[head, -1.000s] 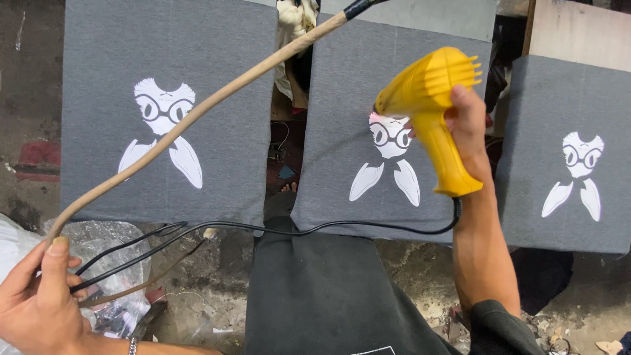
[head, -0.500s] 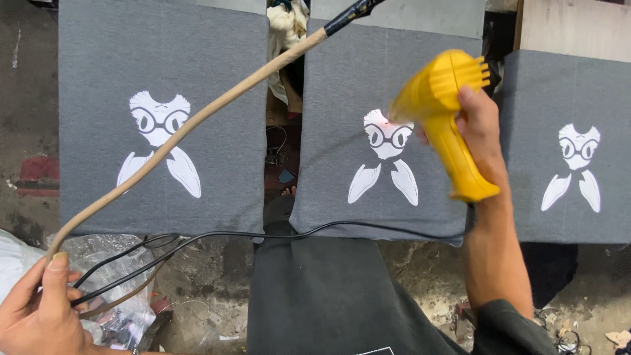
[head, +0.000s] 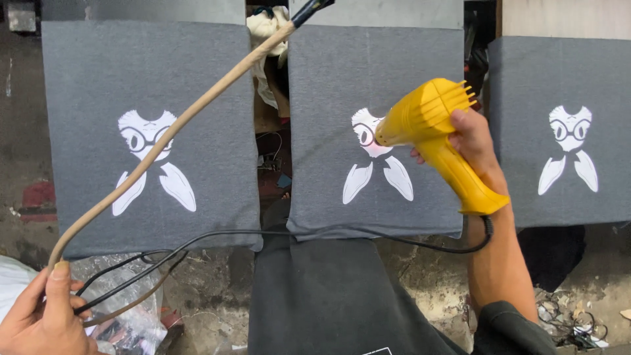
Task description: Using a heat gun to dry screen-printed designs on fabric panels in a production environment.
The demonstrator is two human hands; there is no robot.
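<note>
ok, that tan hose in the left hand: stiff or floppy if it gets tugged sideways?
The tan hose is probably semi-stiff: it holds a smooth arc in the air above the grey shirts without sagging. It likely bends rather than kinks, as the curve tightens near the left hand. The thin black cord droops, so seems floppier.

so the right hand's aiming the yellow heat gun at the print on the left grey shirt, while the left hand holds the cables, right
Not quite. In the head view the right hand aims the yellow heat gun at the print on the middle grey shirt, not the left one. The left hand does hold the cables.
</note>
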